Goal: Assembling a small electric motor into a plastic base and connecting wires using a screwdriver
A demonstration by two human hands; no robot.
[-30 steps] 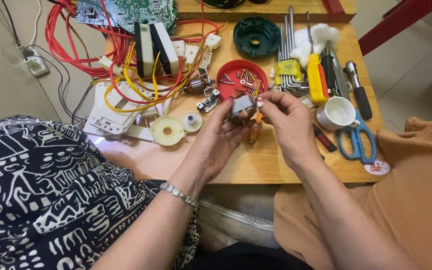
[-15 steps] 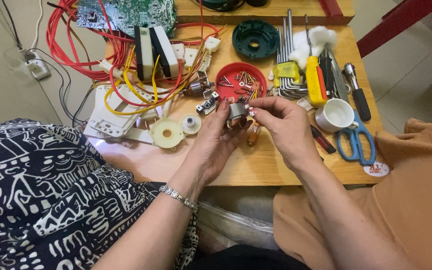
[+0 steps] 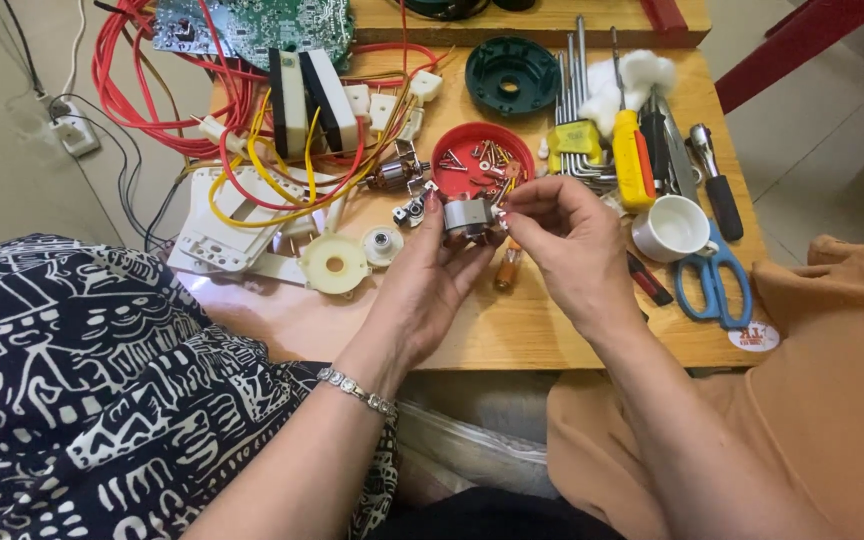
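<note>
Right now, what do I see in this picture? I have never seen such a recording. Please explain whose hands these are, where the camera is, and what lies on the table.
The one view comes from a camera on the person's head, looking down at their own hands over a wooden table. The left hand cradles a small grey metal motor part; the right hand pinches at its top edge. Behind them sits a red lid holding screws. On the right lie a white cup, blue scissors and a yellow screwdriver. On the left are red and yellow wires and white plastic parts.
</note>
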